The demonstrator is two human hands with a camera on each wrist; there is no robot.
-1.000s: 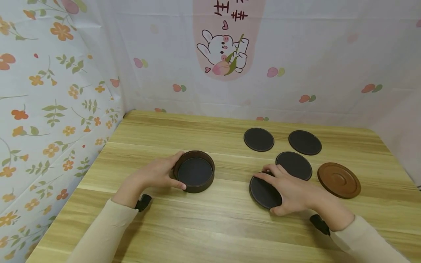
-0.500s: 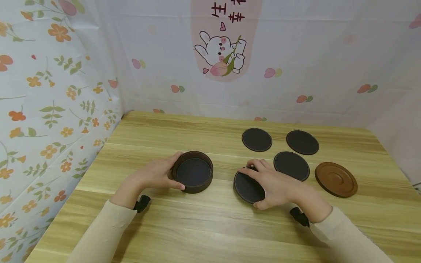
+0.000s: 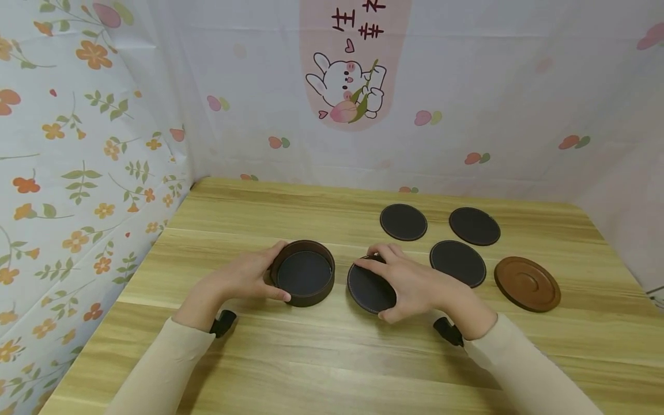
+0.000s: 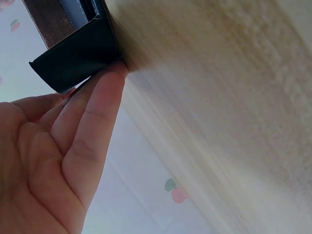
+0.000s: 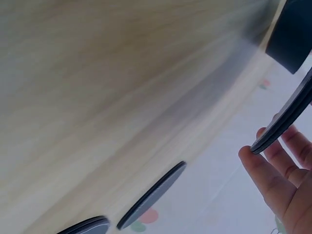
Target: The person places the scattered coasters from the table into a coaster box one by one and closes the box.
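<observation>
My left hand [image 3: 241, 278] grips the near-left side of a round, dark coaster holder [image 3: 313, 299] on the table, thumb in front and fingers behind. Its dark wall [image 4: 80, 56] has a cut-away part in the left wrist view. A black disc with stitching lies at its bottom; whether it is a coaster or the floor, I cannot tell. Just to the right, my right hand [image 3: 417, 283] holds a round black coaster [image 3: 369, 289] by its edge between thumb and fingers. In the right wrist view this coaster [image 5: 285, 117] is raised off the table, apart from the holder [image 5: 292, 36].
Three black round coasters lie flat at the right: one at the back [image 3: 403, 222], another at back right [image 3: 474, 226], a third nearer [image 3: 457, 263]. Beside them lies a brown round lid-like disc [image 3: 527, 283]. Printed cloth [image 3: 233, 86] hangs behind the wooden table [image 3: 290, 369].
My right hand has carried the black coaster leftward, close to the holder. My left hand keeps its grip and the holder stays in place.
</observation>
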